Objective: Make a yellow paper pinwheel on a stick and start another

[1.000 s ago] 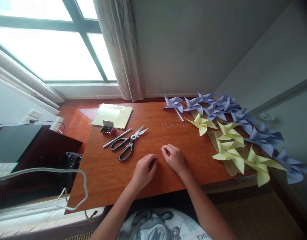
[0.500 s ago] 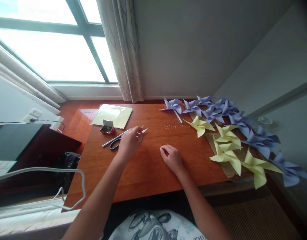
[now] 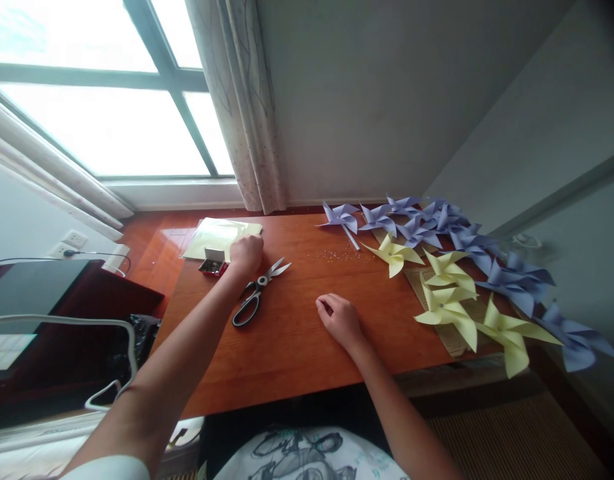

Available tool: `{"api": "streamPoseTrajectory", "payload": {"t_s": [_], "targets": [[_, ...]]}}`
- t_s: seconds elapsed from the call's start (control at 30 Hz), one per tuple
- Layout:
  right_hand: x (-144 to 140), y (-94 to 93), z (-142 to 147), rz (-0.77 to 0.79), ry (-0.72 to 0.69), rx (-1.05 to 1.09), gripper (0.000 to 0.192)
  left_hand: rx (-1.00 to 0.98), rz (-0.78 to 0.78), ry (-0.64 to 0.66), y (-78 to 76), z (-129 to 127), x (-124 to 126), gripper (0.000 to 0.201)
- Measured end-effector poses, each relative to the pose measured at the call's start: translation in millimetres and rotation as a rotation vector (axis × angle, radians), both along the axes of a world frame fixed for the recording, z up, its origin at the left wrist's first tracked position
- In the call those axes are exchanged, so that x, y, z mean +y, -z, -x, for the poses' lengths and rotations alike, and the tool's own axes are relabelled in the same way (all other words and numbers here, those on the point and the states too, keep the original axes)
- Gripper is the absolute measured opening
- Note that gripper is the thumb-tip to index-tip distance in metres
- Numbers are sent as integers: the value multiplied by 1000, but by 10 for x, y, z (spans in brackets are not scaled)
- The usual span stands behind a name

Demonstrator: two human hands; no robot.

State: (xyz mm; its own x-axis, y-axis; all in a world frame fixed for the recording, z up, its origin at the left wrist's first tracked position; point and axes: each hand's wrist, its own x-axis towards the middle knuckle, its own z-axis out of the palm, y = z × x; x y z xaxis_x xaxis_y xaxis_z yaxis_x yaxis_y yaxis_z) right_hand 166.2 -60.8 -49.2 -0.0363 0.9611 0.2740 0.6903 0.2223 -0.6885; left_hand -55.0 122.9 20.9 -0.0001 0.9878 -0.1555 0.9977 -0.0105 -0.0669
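Observation:
My left hand (image 3: 247, 256) reaches forward to the right end of a stack of pale yellow paper (image 3: 221, 230). Its fingers are curled closed, and what they hold, if anything, is hidden. Just left of the wrist stands a small open red box (image 3: 213, 267) of tiny metal pieces. Scissors (image 3: 259, 287) with black and grey handles lie right of the left forearm, blades parted. My right hand (image 3: 339, 319) rests on the wooden table (image 3: 287, 347), loosely closed, with nothing seen in it.
Several yellow paper pinwheels (image 3: 447, 310) and purple paper pinwheels (image 3: 417, 230) cover the table's right side, some on brown cardboard (image 3: 449, 339). A white stick (image 3: 351, 238) lies by one purple pinwheel. Tiny bits (image 3: 339, 255) are scattered nearby. A white cable (image 3: 61, 317) loops at left.
My left hand has moved from over the scissors forward and left to the paper stack. The scissors have turned a little, and the thin rod beside them is out of sight. My right hand stays put.

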Motion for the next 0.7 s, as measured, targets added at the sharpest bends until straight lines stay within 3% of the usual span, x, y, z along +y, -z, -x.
{"api": "streamPoseTrajectory", "payload": {"t_s": [0.3,0.5,0.7], "targets": [[-6,-22,-2,4,-3,15,22,43,40,22,-15,67,91,39],[-5,-35,1,8,1,19,20,31,-38,-2,-74,98,101,30],[-1,-20,2,10,4,30,20,1,-92,-6,-161,89,59,36]]}}
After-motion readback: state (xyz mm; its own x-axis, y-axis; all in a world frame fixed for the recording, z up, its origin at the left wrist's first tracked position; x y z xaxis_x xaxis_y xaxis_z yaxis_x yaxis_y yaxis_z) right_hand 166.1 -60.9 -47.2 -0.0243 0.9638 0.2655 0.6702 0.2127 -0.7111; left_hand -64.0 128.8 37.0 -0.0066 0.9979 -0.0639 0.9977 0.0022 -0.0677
